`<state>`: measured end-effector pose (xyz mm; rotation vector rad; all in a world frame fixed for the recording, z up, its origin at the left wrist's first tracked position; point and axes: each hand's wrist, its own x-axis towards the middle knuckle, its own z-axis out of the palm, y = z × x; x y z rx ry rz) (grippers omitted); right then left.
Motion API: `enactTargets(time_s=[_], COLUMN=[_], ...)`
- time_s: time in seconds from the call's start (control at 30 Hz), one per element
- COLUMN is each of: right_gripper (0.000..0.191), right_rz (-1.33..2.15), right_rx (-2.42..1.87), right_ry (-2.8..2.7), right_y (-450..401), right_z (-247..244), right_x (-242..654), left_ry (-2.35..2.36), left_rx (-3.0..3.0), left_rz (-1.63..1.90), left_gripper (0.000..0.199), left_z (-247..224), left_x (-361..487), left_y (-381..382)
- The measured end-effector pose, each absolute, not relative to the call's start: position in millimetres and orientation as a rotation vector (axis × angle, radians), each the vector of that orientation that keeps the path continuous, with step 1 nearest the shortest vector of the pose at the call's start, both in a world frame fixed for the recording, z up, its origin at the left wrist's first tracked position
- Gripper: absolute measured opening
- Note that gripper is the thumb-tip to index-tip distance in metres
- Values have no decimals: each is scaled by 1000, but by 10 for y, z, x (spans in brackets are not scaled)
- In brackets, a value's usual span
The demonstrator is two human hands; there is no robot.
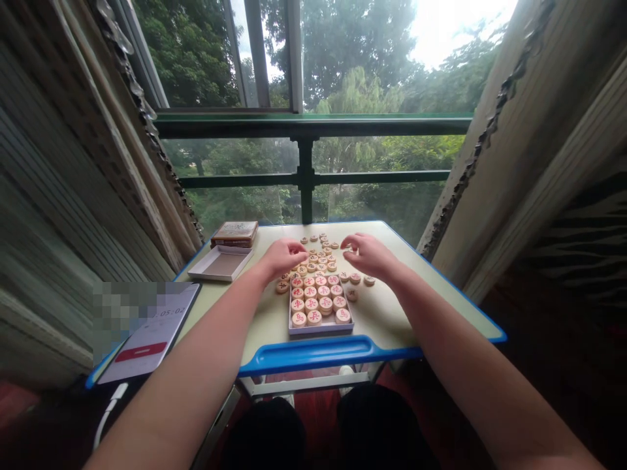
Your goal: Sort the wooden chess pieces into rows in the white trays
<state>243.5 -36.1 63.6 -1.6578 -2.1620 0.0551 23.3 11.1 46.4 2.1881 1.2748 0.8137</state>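
In the head view a shallow white box point(321, 331) holds rows of round wooden Chinese chess pieces point(311, 305) with red characters; a gap shows in the front row. Beyond it, more chess pieces point(321, 259) lie loose in a cluster. My left hand point(283, 256) hovers over the cluster's left side, its fingers curled together; what they hold, if anything, is hidden. To the right of the cluster is my right hand point(365, 252), with thumb and forefinger apart and no piece visible between them. A few loose pieces point(354, 279) lie below it, right of the box.
The blue-edged folding table point(416, 307) stands by a window with a green railing point(306, 163). An open box lid point(223, 263) and a brown box point(235, 233) lie at the back left. A phone point(149, 336) with a white cable rests at the left edge.
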Motion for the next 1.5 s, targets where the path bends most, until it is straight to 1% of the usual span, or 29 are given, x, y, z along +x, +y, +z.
enactTargets(time_s=[0.07, 0.13, 0.2, 0.27, 0.33, 0.53, 0.67, 0.77, 0.87, 0.93, 1.0, 1.13, 1.27, 1.43, 1.5], right_gripper=[26, 25, 24, 26, 30, 28, 22, 23, 22, 21, 19, 17, 15, 14, 15], right_rz=[13, 168, 387, 514, 534, 581, 533, 567, 645, 685, 677, 613, 614, 613, 601], right_rx=[-1889, -1964, -1935, -1914, -1933, -1856, -1834, -1672, -1275, -1070, -973, -960, -971, -950, -946], right_ry=[-2115, -2160, -2236, -2293, -2319, -2361, -2369, -2389, -2562, -2666, -2715, -2740, -2773, -2781, -2781], right_y=[-268, -237, -252, -280, -292, -280, -346, -456, -600, -691, -759, -807, -805, -807, -805], right_z=[604, 592, 598, 607, 604, 571, 628, 709, 763, 767, 755, 738, 739, 716, 707], right_x=[2576, 2662, 2685, 2668, 2643, 2662, 2647, 2549, 2384, 2274, 2195, 2145, 2147, 2141, 2142], left_ry=[1351, 1417, 1430, 1429, 1425, 1396, 1397, 1408, 1422, 1450, 1490, 1570, 1606, 1577, 1574], left_rx=[2312, 2335, 2297, 2259, 2260, 2310, 2298, 2292, 2322, 2334, 2326, 2273, 2272, 2312, 2275], left_rz=[784, 695, 630, 605, 618, 656, 655, 700, 737, 768, 821, 901, 868, 858, 908], left_gripper=[22, 19, 19, 20, 21, 23, 25, 23, 22, 25, 31, 38, 41, 42, 43], left_z=[392, 332, 291, 264, 246, 209, 214, 224, 222, 218, 220, 235, 228, 211, 220], left_x=[224, 213, 203, 194, 184, 154, 150, 156, 158, 149, 132, 89, 79, 100, 85], left_y=[172, 210, 225, 231, 238, 277, 266, 244, 250, 281, 325, 395, 404, 381, 385])
